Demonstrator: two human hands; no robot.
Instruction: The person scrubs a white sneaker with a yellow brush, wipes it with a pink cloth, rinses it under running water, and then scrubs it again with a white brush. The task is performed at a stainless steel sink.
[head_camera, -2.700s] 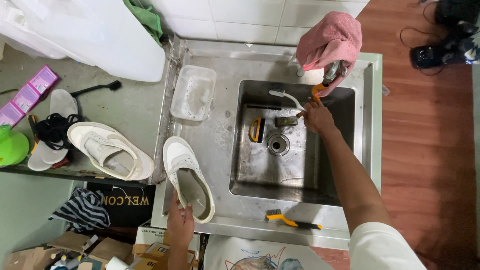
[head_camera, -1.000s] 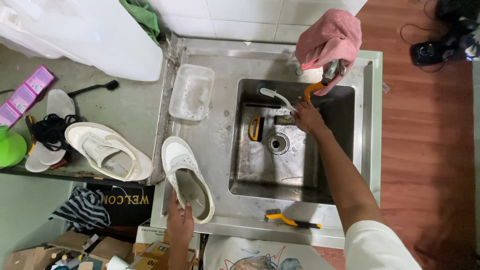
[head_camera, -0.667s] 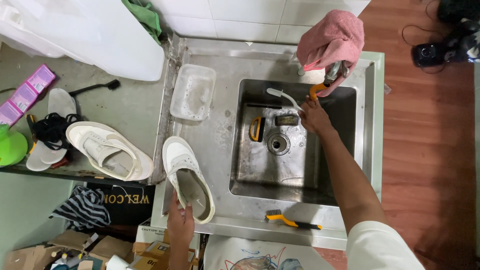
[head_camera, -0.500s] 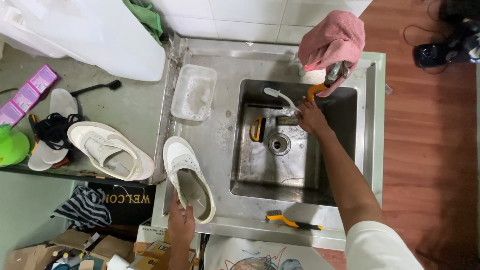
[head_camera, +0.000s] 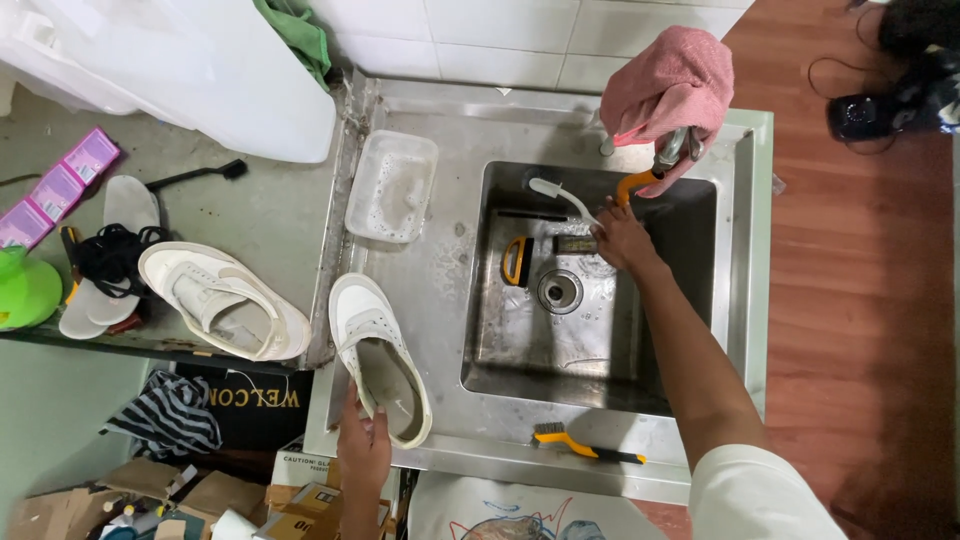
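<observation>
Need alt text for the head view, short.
Seen from above, the right hand holds a white brush under the tap in a steel sink, while the left hand grips a white shoe on the drainboard. Its mate lies further left.

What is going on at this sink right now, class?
A person stands at a steel sink. The right hand holds a white brush inside the basin, just below the tap's orange spout. The left hand grips the heel of a white shoe lying on the drainboard. A second white shoe lies on the counter to the left, and a soapy plastic tub sits beside the basin.
</observation>
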